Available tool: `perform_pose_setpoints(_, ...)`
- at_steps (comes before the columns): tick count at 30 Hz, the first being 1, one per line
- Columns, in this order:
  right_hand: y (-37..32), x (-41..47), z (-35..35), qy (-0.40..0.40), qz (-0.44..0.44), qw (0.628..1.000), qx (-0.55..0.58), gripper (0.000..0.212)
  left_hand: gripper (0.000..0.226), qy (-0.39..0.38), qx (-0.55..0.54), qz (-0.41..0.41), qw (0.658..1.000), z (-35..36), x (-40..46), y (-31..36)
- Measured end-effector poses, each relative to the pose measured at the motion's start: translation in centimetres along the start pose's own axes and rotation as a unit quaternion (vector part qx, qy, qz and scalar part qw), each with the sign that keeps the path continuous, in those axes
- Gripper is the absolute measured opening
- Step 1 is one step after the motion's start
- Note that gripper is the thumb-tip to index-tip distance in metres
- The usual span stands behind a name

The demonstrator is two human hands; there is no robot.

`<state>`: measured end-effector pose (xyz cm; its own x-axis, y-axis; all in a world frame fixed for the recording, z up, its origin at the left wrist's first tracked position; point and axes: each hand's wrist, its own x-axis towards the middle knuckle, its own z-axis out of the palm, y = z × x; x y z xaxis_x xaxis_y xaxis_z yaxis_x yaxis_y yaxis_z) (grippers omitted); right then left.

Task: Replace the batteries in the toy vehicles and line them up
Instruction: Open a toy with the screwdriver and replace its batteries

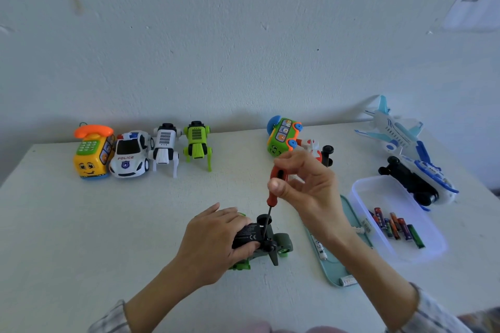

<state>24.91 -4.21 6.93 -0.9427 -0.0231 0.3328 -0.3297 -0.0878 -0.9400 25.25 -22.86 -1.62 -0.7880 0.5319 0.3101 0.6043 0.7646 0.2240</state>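
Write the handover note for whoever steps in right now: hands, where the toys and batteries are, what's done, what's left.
Left hand grips the upturned dark green toy vehicle on the table.
Right hand pinches the red screwdriver, tip down at the toy's black underside.
Lined up at the back left: yellow phone car, police car, white robot dog, green robot dog.
Waiting at the right: green bus, two planes.
Batteries lie in the clear tub; some on the teal lid.
Left: finish this toy, then the rest, and line them up.
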Motion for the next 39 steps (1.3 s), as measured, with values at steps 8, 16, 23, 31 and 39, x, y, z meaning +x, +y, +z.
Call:
perform_pose_setpoints(8,0.21,0.00,-0.43,-0.006,0.016,1.000,0.014,0.015,0.040,0.003,-0.003,-0.003,1.000,-0.04,0.04,0.05)
perform_pose_setpoints(16,0.00,0.15,-0.03,-0.007,0.005,1.000,-0.002,0.026,0.040,0.002,-0.004,-0.007,1.000,-0.01,0.09,0.06)
perform_pose_setpoints(23,0.06,0.02,-0.04,0.020,-0.007,0.999,-0.031,0.018,0.039,0.003,-0.008,-0.008,1.000,-0.14,0.26,0.08)
perform_pose_setpoints(31,0.21,-0.09,-0.74,0.000,0.014,1.000,0.012,0.019,0.040,-0.001,-0.011,-0.011,1.000,-0.08,0.23,0.08)
perform_pose_setpoints(39,-0.06,-0.05,-0.65,0.017,-0.002,1.000,-0.022,0.014,0.038,-0.007,-0.012,-0.013,1.000,-0.18,0.36,0.10)
